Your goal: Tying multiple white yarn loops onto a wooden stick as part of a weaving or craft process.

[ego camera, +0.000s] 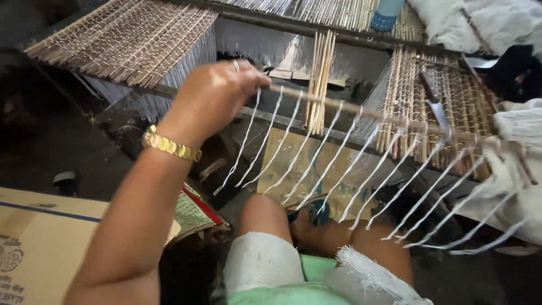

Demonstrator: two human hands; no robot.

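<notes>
My left hand [217, 96], wearing a ring and a gold bracelet, is closed on the left end of a long thin bamboo stick [361, 110]. The stick slants down to the right across a weaving frame. Several white strings [316, 164] hang from it in a row and trail towards my knees [265, 217]. The stick's right end runs into a blurred white mass of cloth [519, 169]. My right hand does not show. Finished bamboo matting lies at the upper left [130, 39] and behind the stick at the right [440, 101].
A loose bundle of bamboo sticks [320, 73] stands upright behind the stick. A cardboard box [39, 243] sits at the lower left, with a patterned red-edged mat [195, 212] beside it. A blue cylinder [387, 14] and white cloth [485, 22] lie at the top right.
</notes>
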